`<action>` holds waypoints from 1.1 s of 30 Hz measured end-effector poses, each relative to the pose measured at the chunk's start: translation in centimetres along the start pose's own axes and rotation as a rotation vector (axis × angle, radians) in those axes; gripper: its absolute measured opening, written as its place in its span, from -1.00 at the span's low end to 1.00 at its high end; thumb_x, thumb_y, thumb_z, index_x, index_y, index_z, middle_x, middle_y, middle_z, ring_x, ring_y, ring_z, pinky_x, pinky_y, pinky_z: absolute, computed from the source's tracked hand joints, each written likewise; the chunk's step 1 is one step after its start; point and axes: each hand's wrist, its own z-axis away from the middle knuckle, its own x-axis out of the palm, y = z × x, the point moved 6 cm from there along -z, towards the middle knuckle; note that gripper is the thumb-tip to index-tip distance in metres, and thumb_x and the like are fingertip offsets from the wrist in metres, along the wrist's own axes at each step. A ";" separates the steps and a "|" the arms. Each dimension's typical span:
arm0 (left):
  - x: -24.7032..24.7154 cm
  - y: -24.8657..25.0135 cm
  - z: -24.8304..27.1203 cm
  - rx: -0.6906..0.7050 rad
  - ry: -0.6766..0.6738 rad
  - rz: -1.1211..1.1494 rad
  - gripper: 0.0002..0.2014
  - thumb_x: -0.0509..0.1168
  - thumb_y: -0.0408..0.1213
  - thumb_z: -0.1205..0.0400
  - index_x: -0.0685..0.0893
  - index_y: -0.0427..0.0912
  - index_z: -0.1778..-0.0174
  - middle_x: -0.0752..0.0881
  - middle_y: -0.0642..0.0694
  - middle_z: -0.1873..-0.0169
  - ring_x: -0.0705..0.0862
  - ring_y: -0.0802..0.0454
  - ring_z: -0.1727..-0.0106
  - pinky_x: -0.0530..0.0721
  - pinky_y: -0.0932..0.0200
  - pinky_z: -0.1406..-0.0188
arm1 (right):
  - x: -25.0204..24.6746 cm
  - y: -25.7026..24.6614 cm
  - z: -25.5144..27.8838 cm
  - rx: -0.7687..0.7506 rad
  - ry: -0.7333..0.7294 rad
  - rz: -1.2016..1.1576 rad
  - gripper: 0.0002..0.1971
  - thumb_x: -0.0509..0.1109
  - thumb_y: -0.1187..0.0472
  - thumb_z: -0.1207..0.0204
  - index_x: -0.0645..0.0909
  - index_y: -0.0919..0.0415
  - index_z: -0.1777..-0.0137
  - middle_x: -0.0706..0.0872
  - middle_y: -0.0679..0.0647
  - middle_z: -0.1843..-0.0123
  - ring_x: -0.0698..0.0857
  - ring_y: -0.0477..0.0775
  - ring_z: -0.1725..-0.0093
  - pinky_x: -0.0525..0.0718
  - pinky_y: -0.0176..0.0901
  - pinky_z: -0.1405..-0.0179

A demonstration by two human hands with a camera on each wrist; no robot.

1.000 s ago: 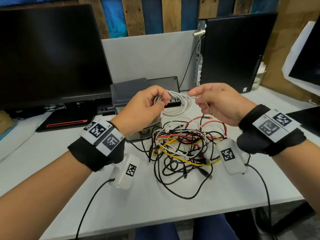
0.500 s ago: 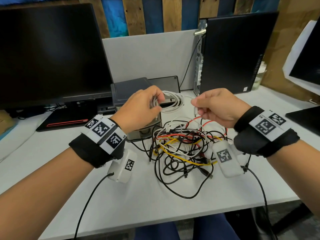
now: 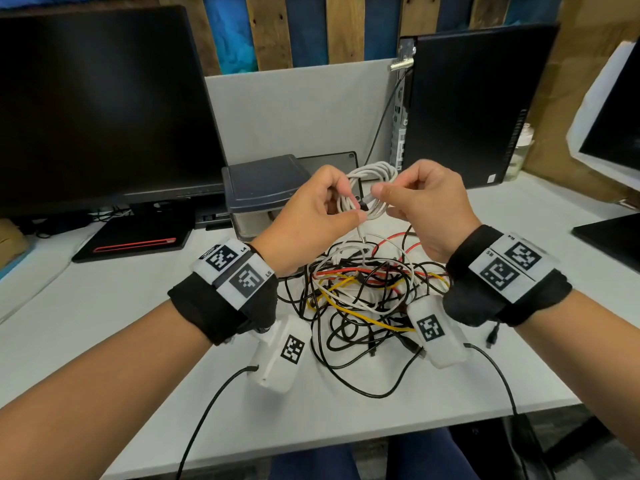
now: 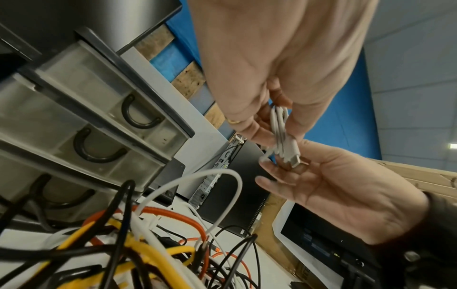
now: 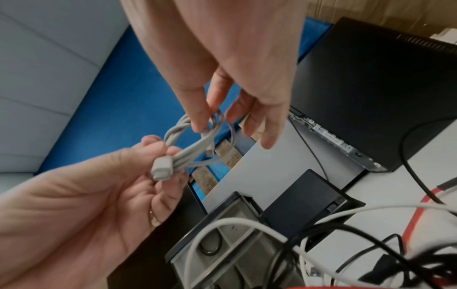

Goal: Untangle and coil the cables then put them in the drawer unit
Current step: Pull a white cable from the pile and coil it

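A white cable (image 3: 372,174), wound into a small coil, is held up above the desk between both hands. My left hand (image 3: 348,204) grips one side of the coil (image 4: 279,125), with its USB plug (image 5: 162,166) sticking out past the fingers. My right hand (image 3: 385,202) pinches the cable's thin free end (image 5: 209,136) between thumb and finger, right against the coil. Below the hands a tangle (image 3: 363,299) of black, yellow, red and white cables lies on the desk. The grey drawer unit (image 3: 263,188) stands just behind the tangle with its translucent drawers (image 4: 86,117) closed.
A large monitor (image 3: 104,109) stands at the back left, a black computer case (image 3: 478,105) at the back right. A second monitor (image 3: 616,133) sits at the far right. A flat black device (image 3: 138,237) lies left of the drawers. The desk's front edge (image 3: 346,441) is close.
My right hand has moved left to meet my left hand, bringing the cable's free end against the coil. Both hands have risen slightly.
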 end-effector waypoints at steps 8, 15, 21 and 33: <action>-0.2 0.1 0.2 -0.014 0.027 0.146 -0.67 0.37 -0.52 -0.56 0.34 -0.10 0.19 0.59 -0.16 0.20 0.54 0.01 0.21 0.59 0.10 0.12 | 0.8 -0.1 -0.5 0.045 -0.095 -0.038 -0.67 0.59 0.37 -0.35 0.46 0.10 0.14 0.55 0.12 0.29 0.54 0.05 0.35 0.56 -0.14 0.38; -0.6 -0.5 0.3 -0.069 0.025 0.132 -0.70 0.37 -0.51 -0.56 0.37 -0.10 0.14 0.61 -0.25 0.21 0.57 -0.04 0.23 0.63 0.11 0.14 | 1.5 -0.6 -0.2 0.035 -0.245 0.065 -0.79 0.50 0.46 -0.40 0.56 0.17 0.21 0.63 0.31 0.18 0.60 0.19 0.25 0.60 -0.10 0.31; -1.4 -1.2 0.6 -0.188 0.017 0.135 -0.86 0.23 -0.34 -0.69 0.45 -0.07 -0.12 0.77 -0.16 0.18 0.71 0.06 0.22 0.72 0.24 0.17 | 2.3 0.1 0.1 0.051 -0.326 0.163 -0.75 0.54 0.40 -0.40 0.52 0.12 0.15 0.66 0.21 0.27 0.55 -0.08 0.51 0.53 -0.25 0.52; -4.9 -1.9 2.3 -0.224 0.121 0.097 -0.91 0.31 -0.44 -0.63 0.55 -0.19 0.06 0.71 -0.13 0.34 0.71 0.08 0.36 0.74 0.20 0.25 | 5.4 -0.6 1.2 0.054 -0.466 0.095 -0.66 0.47 0.45 -0.46 0.63 0.23 -0.22 0.72 0.07 0.33 0.64 -0.03 0.39 0.65 -0.34 0.41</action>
